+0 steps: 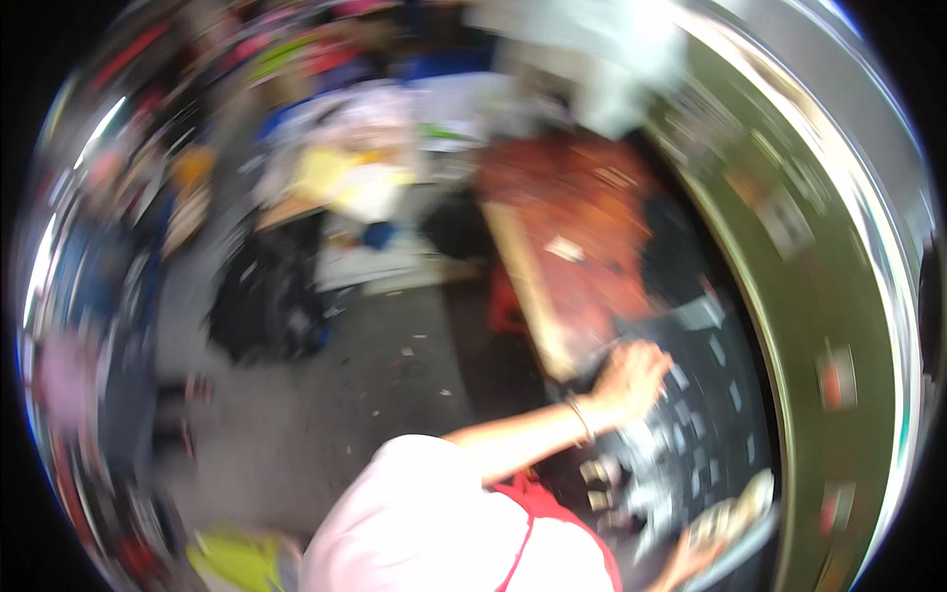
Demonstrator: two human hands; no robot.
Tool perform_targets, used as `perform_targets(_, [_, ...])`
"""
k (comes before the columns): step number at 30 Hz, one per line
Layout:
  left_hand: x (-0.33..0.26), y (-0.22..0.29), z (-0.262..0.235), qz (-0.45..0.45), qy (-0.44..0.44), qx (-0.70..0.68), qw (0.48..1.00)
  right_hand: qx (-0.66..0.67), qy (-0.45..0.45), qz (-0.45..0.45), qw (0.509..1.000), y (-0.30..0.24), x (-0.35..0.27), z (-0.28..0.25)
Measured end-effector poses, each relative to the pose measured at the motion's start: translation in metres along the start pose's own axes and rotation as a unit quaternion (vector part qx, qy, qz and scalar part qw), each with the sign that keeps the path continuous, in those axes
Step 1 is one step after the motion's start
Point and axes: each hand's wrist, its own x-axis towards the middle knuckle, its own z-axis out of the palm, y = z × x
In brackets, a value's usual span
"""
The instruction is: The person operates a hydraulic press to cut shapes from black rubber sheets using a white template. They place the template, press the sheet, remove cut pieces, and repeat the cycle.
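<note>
Motion blur smears the whole view. My left hand (631, 383), with a thin bracelet at its wrist, is over the dark worktop (725, 419) where it meets the reddish surface. Its fingers look bent, but I cannot make out whether anything is between them. At the lower right my right hand (693, 555) holds a pale, oblong, patterned thing (735, 515); its kind is too blurred to name. A pale blue-grey strip (752, 551) runs beside it. Between my hands lie shiny clear material (646, 479), several small grey pieces (705, 469) and small beige blocks (597, 483).
A red-brown tabletop (582, 222) with a pale wooden edge (528, 281) stands ahead. An olive-green panel (838, 296) borders the worktop on the right. A black bag (266, 291) and a paper-strewn table (365, 178) are left. Another person (84, 380) is at the far left.
</note>
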Motion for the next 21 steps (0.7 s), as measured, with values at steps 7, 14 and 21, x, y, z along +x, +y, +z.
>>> perform_targets(7, [-0.036, 0.095, 0.034, 0.183, -0.358, 0.125, 0.907, 0.039, 0.081, -0.078, 0.993, -0.042, -0.072, -0.074])
perform_targets(14, [-0.04, 0.096, 0.031, 0.193, -0.404, 0.166, 0.879, -0.059, 0.249, -0.202, 0.945, -0.089, -0.112, -0.139])
perform_targets(21, [-0.054, 0.189, 0.052, 0.45, -0.473, -0.123, 0.748, -0.316, 0.439, -0.145, 0.829, -0.066, -0.168, -0.209])
